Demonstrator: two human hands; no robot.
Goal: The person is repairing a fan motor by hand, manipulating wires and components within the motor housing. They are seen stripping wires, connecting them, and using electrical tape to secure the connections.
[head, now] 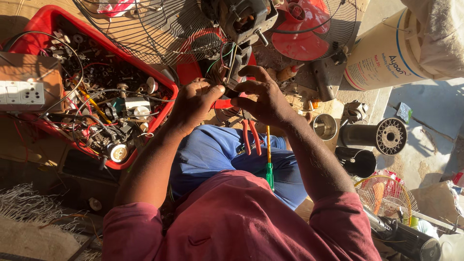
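While both my hands meet over my lap, they work the thin coloured wires that trail down from the fan motor just above them. My left hand has its grip closed, thumb pressed to fingertips, pinching the wire ends; my right hand curls in from the other side, thumb and forefinger nipped on the same bunch (the other fingers are spread loose above it). The wires sit between the two hands, right at my fingertips, still tied to the motor.

I judge them light and limp, easy to bend but also easy to snap or pull from their joints, so the place to hold is close to the ends, with a gentle pinch and no tugging against the motor. The motor itself looks heavy and stiff.

Red-handled pliers and a screwdriver with a green and yellow handle lie on my blue-trousered lap. A red tray of small parts sits to my left, with a wire fan guard beyond it and a red fan blade near the motor.
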